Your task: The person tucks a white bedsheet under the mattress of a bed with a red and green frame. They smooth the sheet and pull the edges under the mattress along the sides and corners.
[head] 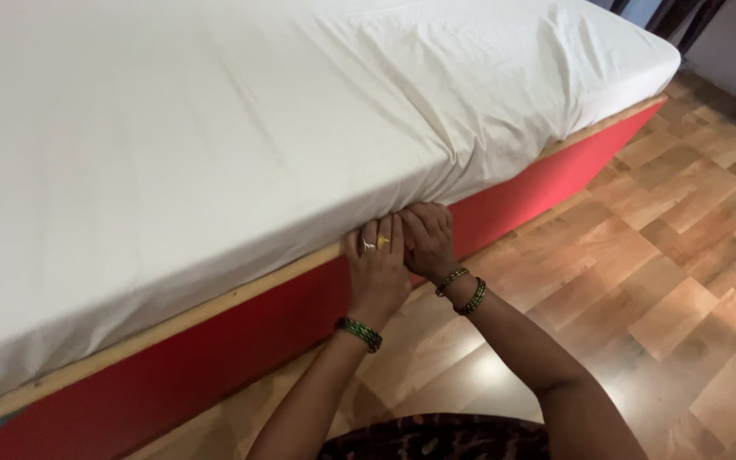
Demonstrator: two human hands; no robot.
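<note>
A white sheet covers a mattress on a red bed frame with a pale wooden top edge. My left hand, with rings and a green bangle, presses flat against the frame side, its fingertips at the sheet's lower edge under the mattress. Beside it, touching, my right hand is curled with its fingers pushed in under the mattress edge where the sheet bunches into folds. Both hands' fingertips are hidden by the sheet.
A wooden parquet floor runs along the right side of the bed. The bed's far corner is at the upper right, with dark furniture and a wall beyond it.
</note>
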